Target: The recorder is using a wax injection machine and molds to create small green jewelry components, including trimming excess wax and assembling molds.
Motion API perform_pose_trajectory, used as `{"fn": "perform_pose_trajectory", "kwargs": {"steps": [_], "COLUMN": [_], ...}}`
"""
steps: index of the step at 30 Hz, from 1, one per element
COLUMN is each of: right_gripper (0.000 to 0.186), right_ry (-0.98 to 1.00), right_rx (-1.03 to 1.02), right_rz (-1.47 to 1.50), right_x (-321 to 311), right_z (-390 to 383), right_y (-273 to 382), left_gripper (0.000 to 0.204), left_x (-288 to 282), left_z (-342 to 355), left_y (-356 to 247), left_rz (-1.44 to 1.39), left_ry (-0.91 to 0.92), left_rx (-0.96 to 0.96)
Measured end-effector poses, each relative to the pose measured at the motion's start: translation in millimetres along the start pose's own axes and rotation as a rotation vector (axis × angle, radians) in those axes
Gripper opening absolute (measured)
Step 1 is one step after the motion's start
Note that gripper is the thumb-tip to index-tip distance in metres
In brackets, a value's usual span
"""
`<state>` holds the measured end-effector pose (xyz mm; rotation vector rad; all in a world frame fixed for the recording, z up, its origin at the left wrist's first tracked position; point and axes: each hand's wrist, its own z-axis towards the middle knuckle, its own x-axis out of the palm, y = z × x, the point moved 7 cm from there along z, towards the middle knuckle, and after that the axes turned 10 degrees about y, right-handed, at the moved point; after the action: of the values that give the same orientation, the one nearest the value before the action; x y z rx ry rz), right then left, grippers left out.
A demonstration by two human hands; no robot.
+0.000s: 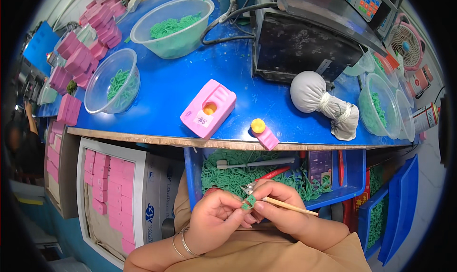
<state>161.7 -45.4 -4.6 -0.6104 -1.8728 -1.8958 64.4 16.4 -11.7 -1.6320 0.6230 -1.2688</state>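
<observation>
Low in front of me, over the near side of a blue tray [354, 190], my two hands meet. My left hand [219, 217] is closed, pinching a small green wax piece [249, 202] between thumb and fingertips. My right hand [281, 200] touches the same piece with its fingertips. A thin wooden stick [297, 208] is held in the right hand and points out to the right; its other end is hidden by the fingers. Just beyond the hands, tangled green wax pieces [223, 170] fill the tray. Red-handled pliers [273, 173] and a white brush-like tool [254, 163] lie on them.
On the blue table stand a pink mould block [209, 109], a smaller pink piece with a yellow knob [264, 135] and a tied white cloth bag [323, 101]. Plastic bowls [138, 32] hold green pieces. A black machine [304, 46] stands behind. Pink blocks [114, 191] fill a box at left.
</observation>
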Motion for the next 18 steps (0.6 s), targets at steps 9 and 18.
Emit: {"fn": "perform_pose_trajectory", "kwargs": {"steps": [9,18], "right_gripper": [0.009,0.012], "right_ry": [0.033,0.072], "right_rx": [0.013,0.02], "right_rz": [-0.068,-0.033], "right_x": [-2.1,-1.2], "right_z": [-0.7,0.2], "right_y": [-3.9,-3.4], "left_gripper": [0.009,0.008], "left_x": [-1.7,-3.6], "left_z": [1.4,1.1], "left_y": [1.9,6.4], "left_rz": [-0.138,-0.192], "left_ry": [-0.012,-0.017], "left_rx": [-0.055,-0.096]}}
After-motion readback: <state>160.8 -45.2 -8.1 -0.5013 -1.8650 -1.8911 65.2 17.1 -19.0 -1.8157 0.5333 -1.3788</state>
